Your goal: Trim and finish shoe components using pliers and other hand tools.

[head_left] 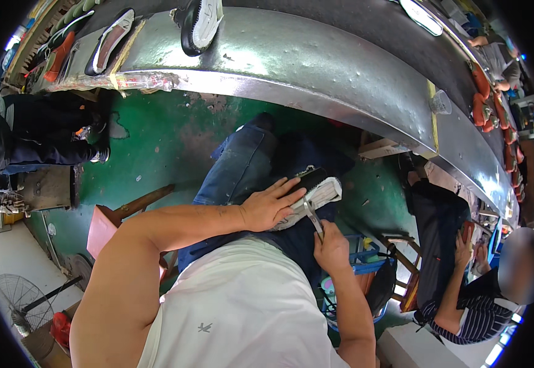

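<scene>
A black shoe (311,180) lies tilted across my lap, its pale, unfinished sole (324,193) turned up and to the right. My left hand (272,207) holds the shoe down against my thighs, its fingers laid over the upper. In my closed right hand (332,246) is a metal hand tool (311,214), which looks like pincers. The tool's head rests against the sole's edge, close to my left fingertips. My fingers hide part of the tool's handle.
A long metal-topped bench (316,55) curves across the front, bearing a black shoe (202,27) and others. A blue crate (368,260) stands to my right. A seated person (463,294) works at far right; another person (40,132) is at left, above a fan (18,303).
</scene>
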### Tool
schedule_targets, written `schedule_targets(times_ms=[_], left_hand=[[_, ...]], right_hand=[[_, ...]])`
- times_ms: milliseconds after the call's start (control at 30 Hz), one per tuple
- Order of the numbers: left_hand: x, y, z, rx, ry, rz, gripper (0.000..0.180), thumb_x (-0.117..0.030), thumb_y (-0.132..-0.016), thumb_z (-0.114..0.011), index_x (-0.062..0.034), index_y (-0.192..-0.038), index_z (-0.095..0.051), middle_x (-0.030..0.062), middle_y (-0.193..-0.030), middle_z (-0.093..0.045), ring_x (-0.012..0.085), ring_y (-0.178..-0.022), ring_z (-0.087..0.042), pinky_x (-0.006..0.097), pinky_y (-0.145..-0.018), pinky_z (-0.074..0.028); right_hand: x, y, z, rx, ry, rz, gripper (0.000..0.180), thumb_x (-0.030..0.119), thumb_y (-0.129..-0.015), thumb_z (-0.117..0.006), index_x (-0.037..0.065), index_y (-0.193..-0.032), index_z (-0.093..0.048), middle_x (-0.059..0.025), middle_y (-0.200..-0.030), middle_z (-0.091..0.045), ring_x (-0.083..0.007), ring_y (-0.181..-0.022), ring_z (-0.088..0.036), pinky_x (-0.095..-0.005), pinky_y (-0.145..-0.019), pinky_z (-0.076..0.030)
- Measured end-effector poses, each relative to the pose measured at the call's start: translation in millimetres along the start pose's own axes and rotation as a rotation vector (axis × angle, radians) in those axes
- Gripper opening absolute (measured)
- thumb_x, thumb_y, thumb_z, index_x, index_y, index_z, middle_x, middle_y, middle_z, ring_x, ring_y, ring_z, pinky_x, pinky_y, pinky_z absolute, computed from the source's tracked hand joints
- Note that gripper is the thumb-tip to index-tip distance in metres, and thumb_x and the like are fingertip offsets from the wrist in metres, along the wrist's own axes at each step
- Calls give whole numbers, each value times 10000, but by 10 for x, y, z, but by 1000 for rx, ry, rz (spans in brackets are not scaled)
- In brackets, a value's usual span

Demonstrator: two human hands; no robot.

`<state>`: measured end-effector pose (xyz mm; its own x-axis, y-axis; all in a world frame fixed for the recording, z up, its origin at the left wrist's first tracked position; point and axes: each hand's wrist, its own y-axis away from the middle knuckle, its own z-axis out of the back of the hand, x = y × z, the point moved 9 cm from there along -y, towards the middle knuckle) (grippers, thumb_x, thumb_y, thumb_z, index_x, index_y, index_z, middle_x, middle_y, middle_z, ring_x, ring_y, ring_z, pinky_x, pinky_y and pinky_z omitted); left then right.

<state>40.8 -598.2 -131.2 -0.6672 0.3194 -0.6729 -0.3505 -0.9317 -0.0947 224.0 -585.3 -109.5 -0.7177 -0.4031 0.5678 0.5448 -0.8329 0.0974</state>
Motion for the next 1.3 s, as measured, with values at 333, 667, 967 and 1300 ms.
schedule_targets(times_ms=[333,667,967,1300], left_hand=[[-139,-247,21,436,-100,132,574,-276,-1002,-529,-330,-1550,-364,286,-1598,-199,462,-1257,-548,450,-931,-569],[93,23,-35,203,269,124,700,-374,-1014,-517,-99,-1595,-238,340,-1600,-174,478,-1392,-413,430,-1141,-380],[336,6,-147,292,396,361,852,-212,-932,-674,92,-1553,-176,329,-1542,-348,375,-1420,-418,362,-1173,-328],[313,-498,-68,483,414,676,1082,-473,-829,-783,16,-1585,-184,286,-1445,-502,329,-1318,-537,354,-1089,-414]], right_hand=[[-18,-257,475,12,-322,-173,300,204,-998,-548,-20,-1192,-588,-280,-1021,-657,-477,-972,-632,-480,-847,-509],[-102,-154,65,211,-89,-142,351,323,-1027,-500,-3,-1125,-584,-279,-985,-674,-485,-905,-647,-541,-796,-514],[277,-124,134,160,-119,-11,334,320,-1009,-530,20,-1122,-626,-242,-937,-695,-448,-845,-667,-536,-763,-524],[67,-848,1395,-289,95,2,383,324,-996,-570,13,-1218,-599,-244,-1051,-661,-453,-939,-647,-494,-802,-522]])
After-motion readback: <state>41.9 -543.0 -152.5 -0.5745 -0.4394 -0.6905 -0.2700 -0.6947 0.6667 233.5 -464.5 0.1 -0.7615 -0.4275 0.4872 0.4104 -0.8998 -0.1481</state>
